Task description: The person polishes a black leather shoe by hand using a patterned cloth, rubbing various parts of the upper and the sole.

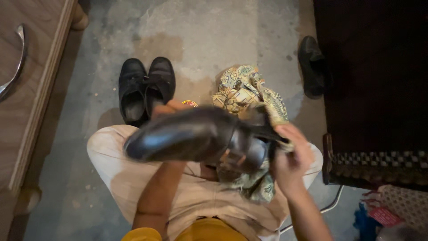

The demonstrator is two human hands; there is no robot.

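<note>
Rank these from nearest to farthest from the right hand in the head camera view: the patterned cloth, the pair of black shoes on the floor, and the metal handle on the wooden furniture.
From the right hand:
1. Patterned cloth: touching the hand, trailing up to the floor ahead.
2. Pair of black shoes: on the floor, ahead and to the left.
3. Metal handle: far left edge, on the wooden furniture.

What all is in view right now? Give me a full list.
Black leather shoe: one, black, held up over the lap.
Patterned cloth: one, green and cream, from floor to lap, under the shoe's heel.
Pair of black shoes: two, black, on the floor ahead.
Single black shoe: one, black, floor at right.
Small round tin: one, yellow and red, mostly hidden.
Wooden furniture: one, brown, left.
Concrete floor: grey.
Left hand: behind the shoe.
Right hand: fingers at the heel and cloth.
</note>
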